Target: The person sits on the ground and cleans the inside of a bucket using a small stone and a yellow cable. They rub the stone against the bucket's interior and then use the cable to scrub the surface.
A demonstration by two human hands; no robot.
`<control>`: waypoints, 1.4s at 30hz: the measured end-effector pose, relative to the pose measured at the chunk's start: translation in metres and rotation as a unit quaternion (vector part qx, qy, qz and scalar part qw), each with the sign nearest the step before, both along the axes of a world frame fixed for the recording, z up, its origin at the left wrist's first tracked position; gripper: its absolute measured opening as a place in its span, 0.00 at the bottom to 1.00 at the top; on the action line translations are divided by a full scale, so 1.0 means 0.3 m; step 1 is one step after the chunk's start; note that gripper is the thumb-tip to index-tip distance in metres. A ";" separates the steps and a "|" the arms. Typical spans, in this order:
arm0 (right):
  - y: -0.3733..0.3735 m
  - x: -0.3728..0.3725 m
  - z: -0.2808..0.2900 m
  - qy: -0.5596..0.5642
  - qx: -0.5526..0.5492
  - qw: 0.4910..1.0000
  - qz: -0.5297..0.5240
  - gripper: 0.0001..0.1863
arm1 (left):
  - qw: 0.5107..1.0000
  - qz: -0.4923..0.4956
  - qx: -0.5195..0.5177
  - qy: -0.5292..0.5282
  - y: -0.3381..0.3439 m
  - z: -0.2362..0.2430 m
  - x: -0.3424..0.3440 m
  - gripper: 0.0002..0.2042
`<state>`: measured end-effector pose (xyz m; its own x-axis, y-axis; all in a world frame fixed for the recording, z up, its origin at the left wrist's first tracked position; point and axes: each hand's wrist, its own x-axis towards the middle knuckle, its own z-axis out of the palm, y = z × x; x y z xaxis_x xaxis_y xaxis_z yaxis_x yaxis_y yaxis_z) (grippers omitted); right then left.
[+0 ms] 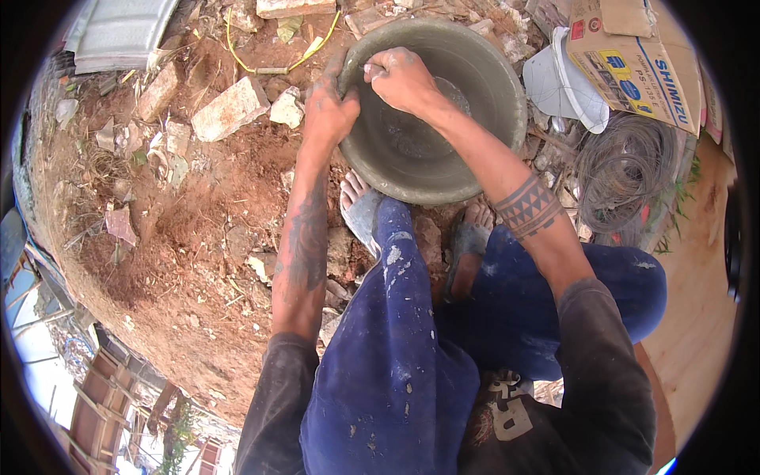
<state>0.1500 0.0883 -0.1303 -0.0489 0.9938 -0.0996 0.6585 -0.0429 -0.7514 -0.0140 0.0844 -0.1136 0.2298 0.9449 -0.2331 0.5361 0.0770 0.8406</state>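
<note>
Resting my left hand (331, 112) against the left rim of the grey basin (497, 107), probably to steady it on uneven rubble (231, 109), I can't tell whether those fingers truly grip. My right hand (402, 77) is curled closed over the inside near that same rim; whether it pinches anything is hidden. The basin sits just beyond my feet (361, 210), likely for easy reach.
</note>
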 end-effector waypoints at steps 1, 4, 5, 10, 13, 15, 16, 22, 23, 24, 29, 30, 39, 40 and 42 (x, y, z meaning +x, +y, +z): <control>-0.009 -0.013 -0.008 -0.033 0.022 0.999 0.010 0.11 | 1.000 -0.006 0.000 0.004 0.007 0.000 0.000 0.33; -0.028 -0.048 0.048 -0.086 -0.025 0.996 0.028 0.09 | 0.999 0.003 0.038 -0.002 0.001 -0.029 -0.013 0.33; -0.034 -0.054 0.047 -0.084 -0.020 0.996 0.035 0.09 | 0.998 0.010 0.057 -0.007 -0.003 -0.043 -0.018 0.33; 0.018 -0.027 0.002 0.196 -0.101 0.973 -0.069 0.07 | 0.995 -0.011 0.092 0.026 -0.015 -0.031 -0.017 0.33; 0.077 0.034 0.039 0.584 -0.450 0.653 -0.172 0.06 | 0.996 -0.011 0.082 0.029 -0.005 -0.034 -0.023 0.34; 0.094 0.035 0.032 0.602 -0.477 0.614 -0.184 0.06 | 0.997 -0.009 0.075 0.028 0.001 -0.033 -0.025 0.34; 0.101 0.049 0.015 0.610 -0.487 0.594 -0.195 0.05 | 0.997 -0.013 0.076 0.030 0.001 -0.030 -0.015 0.34; 0.036 -0.030 -0.006 0.081 -0.004 0.997 0.014 0.07 | 0.996 -0.011 0.074 0.037 -0.002 -0.045 -0.027 0.35; 0.026 -0.034 -0.017 0.054 0.049 0.996 0.052 0.07 | 0.997 -0.009 0.069 0.025 0.002 -0.051 -0.031 0.35; 0.012 -0.030 -0.036 0.025 0.103 0.991 0.087 0.07 | 0.998 -0.008 0.062 0.018 0.001 -0.043 -0.026 0.35; -0.001 0.010 -0.086 -0.007 0.151 0.980 0.127 0.04 | 0.999 0.001 0.053 0.001 -0.019 -0.034 -0.016 0.35; 0.001 -0.009 -0.071 0.028 0.167 0.981 0.099 0.04 | 0.998 0.008 0.055 0.011 -0.013 -0.030 -0.023 0.36; 0.025 0.034 -0.096 0.700 -0.453 0.531 -0.149 0.08 | 0.999 0.027 0.020 0.003 -0.045 -0.003 -0.001 0.35; 0.019 0.031 -0.101 0.707 -0.450 0.525 -0.147 0.08 | 0.999 0.028 0.039 -0.001 -0.045 -0.011 -0.006 0.35; 0.005 0.005 -0.072 0.647 -0.406 0.627 -0.149 0.09 | 0.998 0.026 0.051 0.011 -0.042 -0.017 -0.013 0.34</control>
